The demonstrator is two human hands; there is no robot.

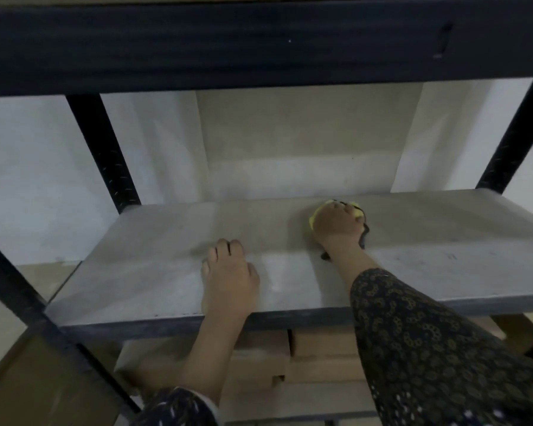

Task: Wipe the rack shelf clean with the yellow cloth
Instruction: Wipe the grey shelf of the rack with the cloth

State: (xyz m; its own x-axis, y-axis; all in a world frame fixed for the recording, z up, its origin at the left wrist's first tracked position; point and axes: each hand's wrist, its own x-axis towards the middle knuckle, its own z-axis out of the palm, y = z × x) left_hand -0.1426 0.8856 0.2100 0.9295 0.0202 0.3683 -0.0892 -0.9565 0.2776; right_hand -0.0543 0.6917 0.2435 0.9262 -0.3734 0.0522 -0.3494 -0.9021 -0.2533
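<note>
The grey rack shelf (154,265) spans the middle of the view, with a dark front edge. My right hand (336,226) presses a yellow cloth (316,215) with dark trim onto the shelf near its back edge, right of centre; most of the cloth is hidden under the hand. My left hand (228,278) lies flat on the shelf near the front edge, fingers slightly apart, holding nothing.
A dark beam of the shelf above (259,47) crosses the top. Black uprights stand at back left (105,155), back right (511,136) and front left (28,302). Cardboard boxes (320,348) sit on the level below. A pale wall is behind.
</note>
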